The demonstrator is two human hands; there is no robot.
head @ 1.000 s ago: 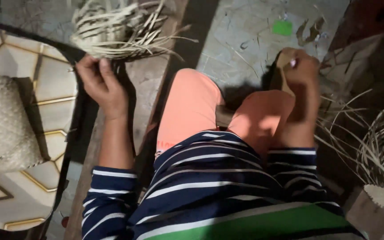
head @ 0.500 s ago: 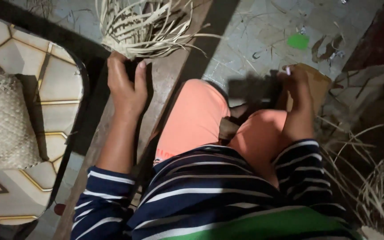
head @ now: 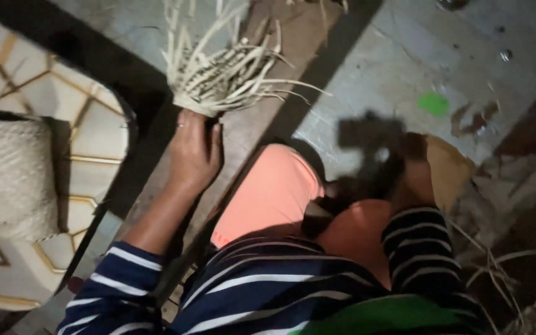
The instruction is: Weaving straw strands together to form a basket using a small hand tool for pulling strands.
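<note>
A person sits on the floor, seen from above by a head camera, wearing a navy and white striped top and orange shorts.

The left hand [head: 193, 149] lies palm down on a long wooden plank [head: 262, 118] that runs diagonally away from the body. Its fingers are loosely spread and close on nothing; their tips touch the base of a half-woven bundle of pale palm strips [head: 224, 77], whose loose ends fan out up and to the right. A second ago this hand was curled at the edge of the same bundle, farther to the left in the view. It has since flattened and slid along the plank, and the camera has tipped, so the bundle now sits near the top centre. The weaving itself looks unchanged.

The right hand [head: 414, 170] is in deep shadow beyond the right knee, resting on or against a brown, cardboard-like slab [head: 448, 170]. I cannot tell whether it is open or closed, or whether it holds anything. It has barely moved from the earlier views.

To the left, a finished woven mat or basket [head: 10, 177] rests on a pale patterned surface with gold lines [head: 91, 133]. A small green scrap [head: 433, 103] lies on the grey concrete floor [head: 379, 68]. Loose dry strips [head: 497, 267] trail at the lower right.
</note>
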